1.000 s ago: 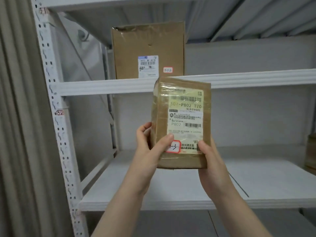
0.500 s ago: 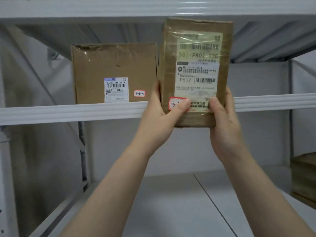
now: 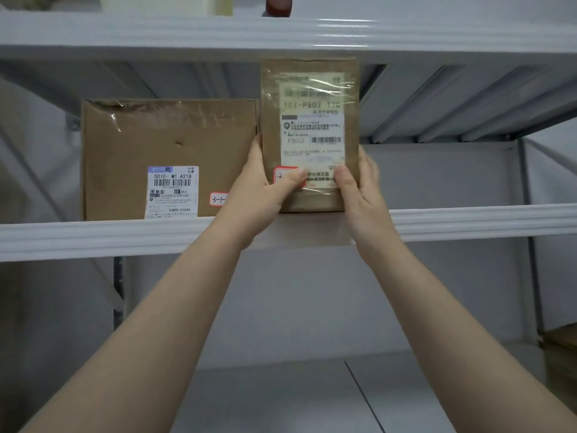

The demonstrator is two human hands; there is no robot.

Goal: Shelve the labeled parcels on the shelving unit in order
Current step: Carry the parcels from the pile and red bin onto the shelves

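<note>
Metal shelving unit [image 3: 93, 235], seen from below the middle shelf. At the left of this shelf stands a brown cardboard box [image 3: 140, 145], upright and facing forward, taped across its top edge; it carries a white shipping label [image 3: 172, 192] printed "501E- M1 A21B" and, just to the right of this, a red-bordered sticker [image 3: 218, 199] handwritten "3-1-", whose right end is hidden behind the left hand [image 3: 262, 195]. The left hand's grip is closed on the lower left edge of the small parcel [image 3: 309, 135]: the thumb lies across the front and the fingers pass behind. The parcel, a brown tape-wrapped packet, is held upright just to the right of the box, close against its side. Its lower edge is level with the front lip of the middle shelf; whether it rests there cannot be told. Its top edge reaches the underside of the upper shelf [image 3: 437, 35]. Its label [image 3: 312, 120] reads "507-P802" and "P802"; a second red-bordered sticker [image 3: 282, 175] at the lower left is partly covered by the left thumb. The right hand [image 3: 362, 189] holds the lower right edge in a matching grip, thumb in front. At the far right, stacked cardboard [image 3: 562, 348] sits on the lower shelf [image 3: 281, 398].
</note>
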